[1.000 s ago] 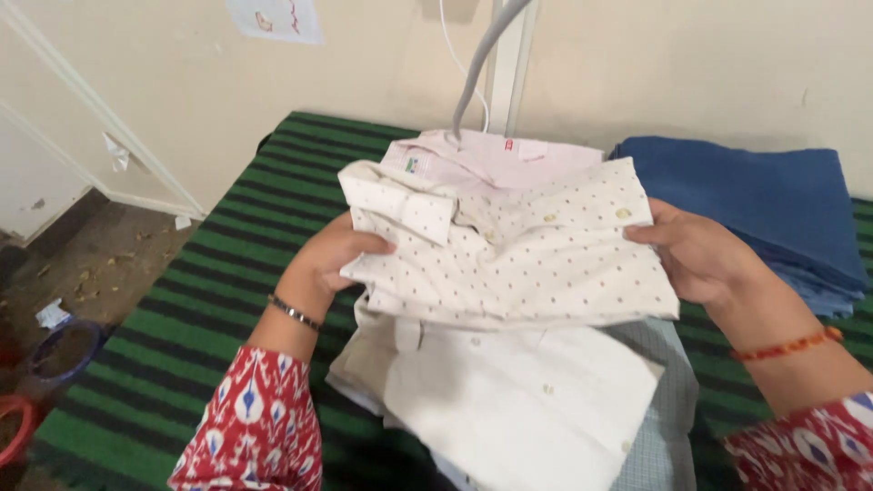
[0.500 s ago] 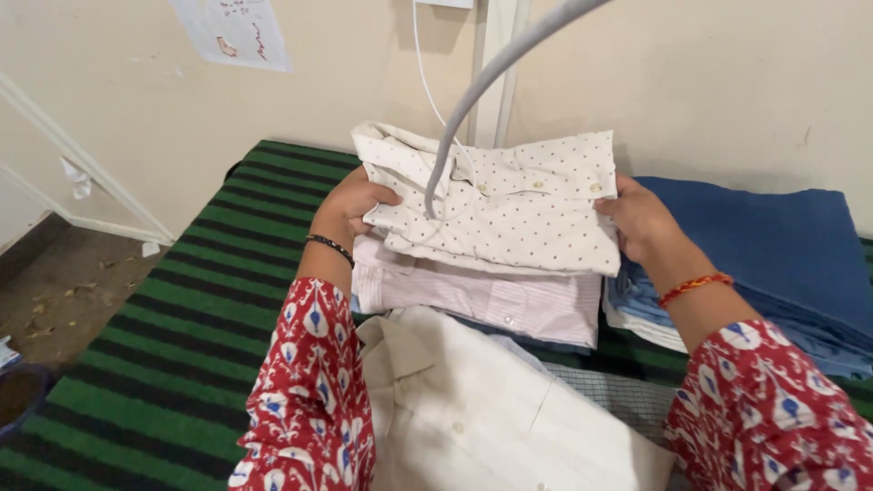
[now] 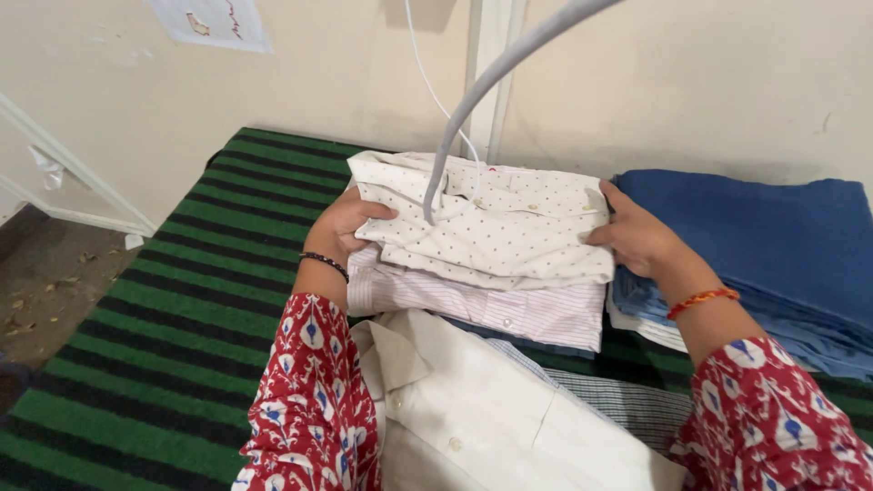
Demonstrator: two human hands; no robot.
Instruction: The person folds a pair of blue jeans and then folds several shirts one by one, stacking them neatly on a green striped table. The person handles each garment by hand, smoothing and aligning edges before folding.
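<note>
The folded dotted white shirt (image 3: 491, 227) lies with its long axis left to right on the pink striped shirt (image 3: 491, 305) at the far side, the left hand (image 3: 346, 227) and right hand (image 3: 637, 238) gripping its opposite ends, equally near.

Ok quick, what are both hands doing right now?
Left hand: closed on the left edge of the dotted shirt.
Right hand: closed on the right edge of the same dotted shirt.
</note>
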